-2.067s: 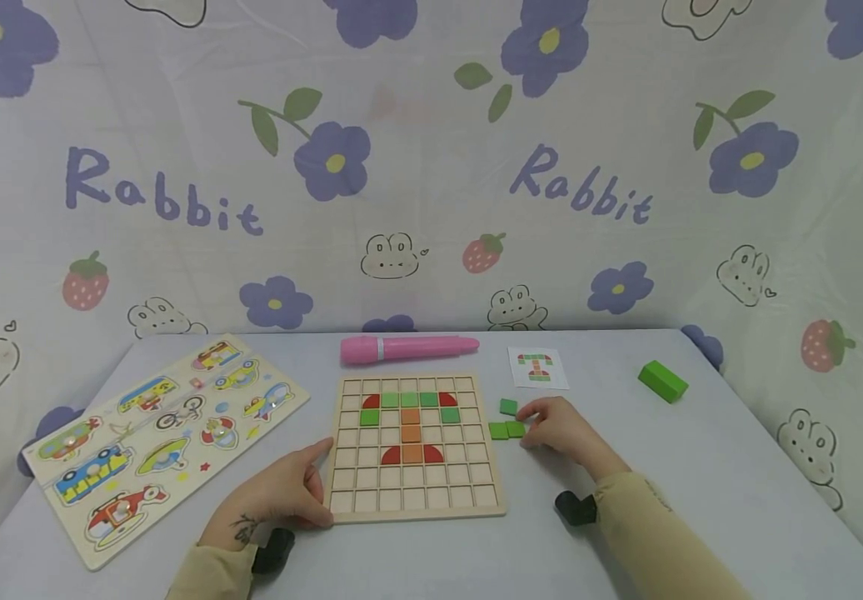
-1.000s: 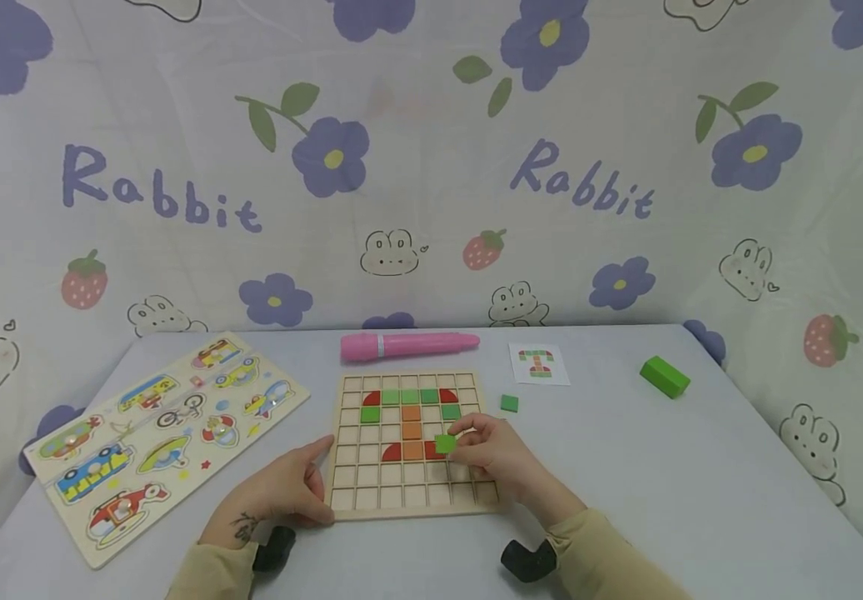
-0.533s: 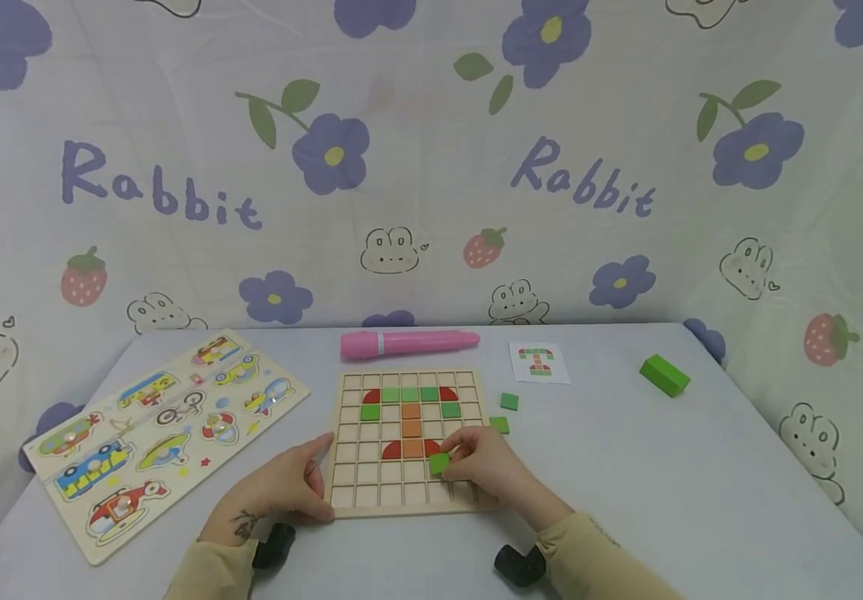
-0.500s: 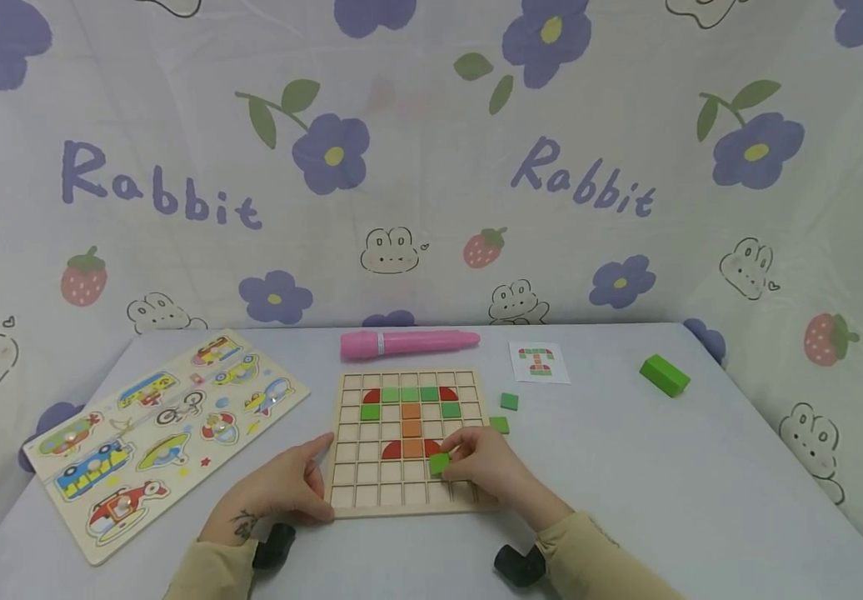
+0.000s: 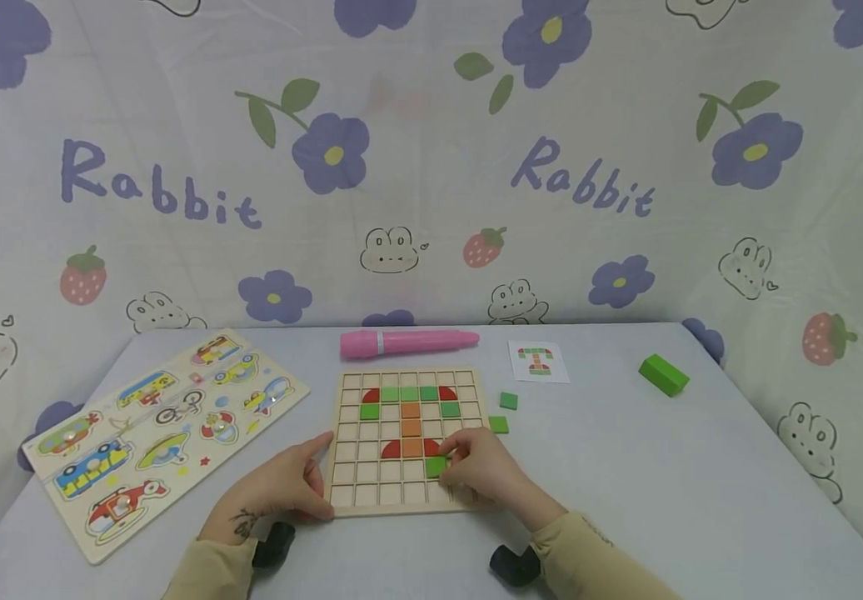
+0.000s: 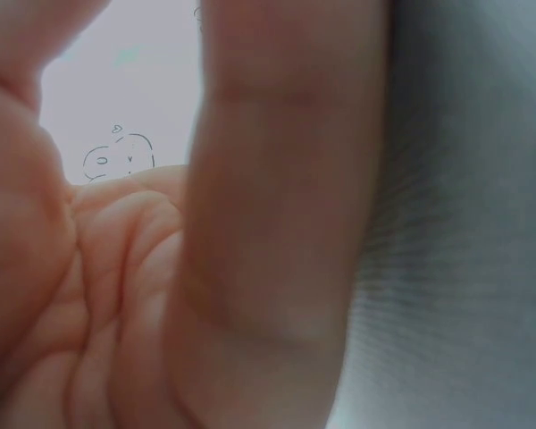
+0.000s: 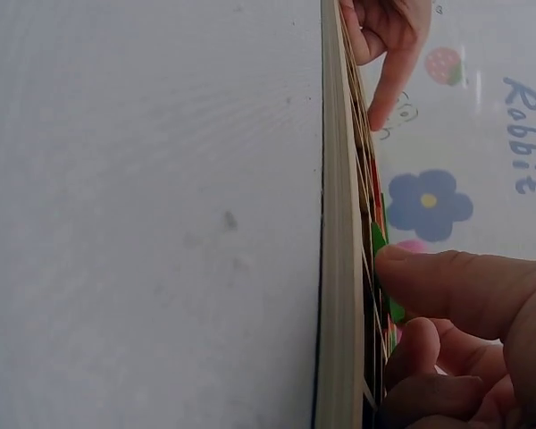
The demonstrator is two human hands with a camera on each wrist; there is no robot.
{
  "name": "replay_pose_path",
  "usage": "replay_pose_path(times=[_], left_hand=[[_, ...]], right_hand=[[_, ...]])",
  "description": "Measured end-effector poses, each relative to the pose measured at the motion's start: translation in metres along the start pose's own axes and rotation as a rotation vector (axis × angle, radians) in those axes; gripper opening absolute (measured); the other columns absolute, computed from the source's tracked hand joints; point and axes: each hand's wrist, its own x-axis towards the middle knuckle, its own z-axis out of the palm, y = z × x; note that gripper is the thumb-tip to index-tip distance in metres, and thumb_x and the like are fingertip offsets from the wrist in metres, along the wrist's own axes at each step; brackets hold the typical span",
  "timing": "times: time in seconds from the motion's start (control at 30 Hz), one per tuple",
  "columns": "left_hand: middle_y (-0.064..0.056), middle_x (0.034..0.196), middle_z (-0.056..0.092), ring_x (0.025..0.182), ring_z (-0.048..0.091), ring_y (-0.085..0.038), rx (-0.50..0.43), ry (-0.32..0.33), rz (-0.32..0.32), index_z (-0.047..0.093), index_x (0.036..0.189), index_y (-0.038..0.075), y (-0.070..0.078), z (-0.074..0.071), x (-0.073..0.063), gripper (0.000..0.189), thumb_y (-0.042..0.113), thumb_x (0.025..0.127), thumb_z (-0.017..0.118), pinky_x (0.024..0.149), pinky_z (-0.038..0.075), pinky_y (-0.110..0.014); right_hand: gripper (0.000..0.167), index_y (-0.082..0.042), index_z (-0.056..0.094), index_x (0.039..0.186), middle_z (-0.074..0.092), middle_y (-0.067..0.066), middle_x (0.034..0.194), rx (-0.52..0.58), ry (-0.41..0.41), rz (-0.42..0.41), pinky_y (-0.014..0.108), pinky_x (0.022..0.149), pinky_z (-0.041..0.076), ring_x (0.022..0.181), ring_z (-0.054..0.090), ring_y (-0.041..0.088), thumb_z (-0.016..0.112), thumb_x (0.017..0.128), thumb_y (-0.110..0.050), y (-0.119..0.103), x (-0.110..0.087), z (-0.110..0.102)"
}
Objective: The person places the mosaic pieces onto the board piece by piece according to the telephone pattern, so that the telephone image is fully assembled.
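Observation:
A wooden grid board [image 5: 346,509] lies mid-table with red, orange and green pieces in some of its cells. My right hand [image 5: 482,467] pinches a green square tile [image 5: 436,467] between thumb and fingers, right at the cell below the right red quarter-round piece [image 5: 431,448]. In the right wrist view this green tile [image 7: 381,248] sits tilted at the thumb tip. My left hand [image 5: 286,485] rests on the table with index finger and thumb spread along the board's left edge. Two more green tiles, one nearer [image 5: 500,425] and one farther [image 5: 509,401], lie right of the board.
A picture card [image 5: 544,375] with a matching coloured pattern lies behind the tiles. A pink pen-like stick [image 5: 411,342] lies behind the board. At left is a vehicle puzzle board [image 5: 199,462]; at right, a green block [image 5: 664,376].
From beside the board, my right hand has carried one green tile left and over the grid, then lowered it toward a cell under the red piece. My left hand stays put.

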Motion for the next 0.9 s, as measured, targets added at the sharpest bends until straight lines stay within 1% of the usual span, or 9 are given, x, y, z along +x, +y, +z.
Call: replay_pose_path(times=[0.1,0.17,0.27,0.37,0.53,0.63,0.7,0.8,0.9], left_hand=[[-0.005,0.066,0.057,0.053,0.052,-0.012,-0.005,0.003,0.004,0.017,0.147,0.001,0.001,0.0,0.0,0.109,0.005,0.059,0.083,0.049,0.043,-0.025],[-0.005,0.066,0.057,0.053,0.052,-0.012,-0.008,0.002,0.008,0.017,0.146,0.0,0.0,0.0,0.0,0.109,0.005,0.059,0.083,0.049,0.043,-0.026],[-0.005,0.066,0.057,0.052,0.052,-0.012,-0.01,0.0,0.011,0.017,0.146,0.0,0.0,0.001,0.001,0.109,0.006,0.06,0.082,0.049,0.044,-0.026],[-0.005,0.066,0.057,0.052,0.052,-0.012,-0.008,0.0,0.009,0.017,0.146,0.0,0.0,0.001,0.001,0.109,0.006,0.06,0.082,0.049,0.044,-0.026],[-0.004,0.066,0.057,0.052,0.051,-0.012,0.002,0.0,0.014,0.017,0.146,-0.001,-0.001,0.0,0.001,0.109,0.008,0.06,0.083,0.05,0.042,-0.025],[-0.004,0.066,0.057,0.053,0.051,-0.011,0.003,-0.007,0.019,0.017,0.146,-0.001,-0.001,-0.001,0.0,0.108,0.008,0.061,0.082,0.05,0.042,-0.025],[-0.004,0.066,0.057,0.053,0.051,-0.011,0.003,-0.009,0.02,0.017,0.146,-0.001,0.0,-0.001,-0.001,0.108,0.008,0.061,0.082,0.049,0.042,-0.025],[-0.004,0.066,0.057,0.053,0.052,-0.012,0.002,-0.007,0.024,0.016,0.146,-0.001,0.001,-0.001,-0.001,0.109,0.008,0.06,0.082,0.049,0.042,-0.025],[-0.005,0.066,0.057,0.053,0.052,-0.012,-0.001,-0.004,0.018,0.016,0.146,-0.001,0.002,0.0,-0.001,0.109,0.007,0.06,0.082,0.049,0.043,-0.025]], right_hand=[[0.027,-0.005,0.066,0.094,0.048,0.001,0.064,0.001,-0.003,0.001,0.023,0.043,0.03,0.052,0.04,0.012,0.077,0.068,-0.003,0.0,0.0,0.0],[0.03,-0.007,0.067,0.096,0.05,0.002,0.065,-0.006,-0.003,-0.01,0.023,0.044,0.031,0.054,0.041,0.012,0.078,0.068,-0.005,0.001,0.001,-0.001],[0.035,-0.008,0.066,0.102,0.053,0.002,0.069,0.002,0.022,-0.036,0.025,0.048,0.034,0.058,0.044,0.014,0.078,0.069,-0.008,0.002,0.003,-0.008],[0.042,-0.006,0.063,0.111,0.056,0.004,0.077,0.071,0.047,-0.085,0.025,0.054,0.039,0.065,0.048,0.015,0.076,0.071,-0.007,0.003,0.009,-0.021],[0.053,-0.002,0.054,0.124,0.054,0.005,0.087,0.23,0.077,-0.145,0.022,0.052,0.038,0.068,0.049,0.013,0.071,0.074,-0.001,0.007,0.02,-0.05],[0.057,-0.002,0.05,0.128,0.053,0.005,0.089,0.267,0.112,-0.13,0.021,0.05,0.036,0.066,0.047,0.011,0.07,0.075,0.0,0.013,0.027,-0.066],[0.059,-0.002,0.048,0.13,0.053,0.004,0.09,0.268,0.137,-0.105,0.021,0.05,0.035,0.065,0.046,0.01,0.07,0.075,0.0,0.018,0.033,-0.075],[0.06,-0.005,0.047,0.131,0.054,0.003,0.091,0.247,0.168,-0.06,0.021,0.05,0.035,0.065,0.046,0.011,0.07,0.076,-0.001,0.027,0.041,-0.088],[0.06,-0.005,0.048,0.131,0.054,0.004,0.09,0.198,0.19,-0.017,0.021,0.049,0.035,0.063,0.045,0.011,0.07,0.075,-0.002,0.034,0.047,-0.097]])
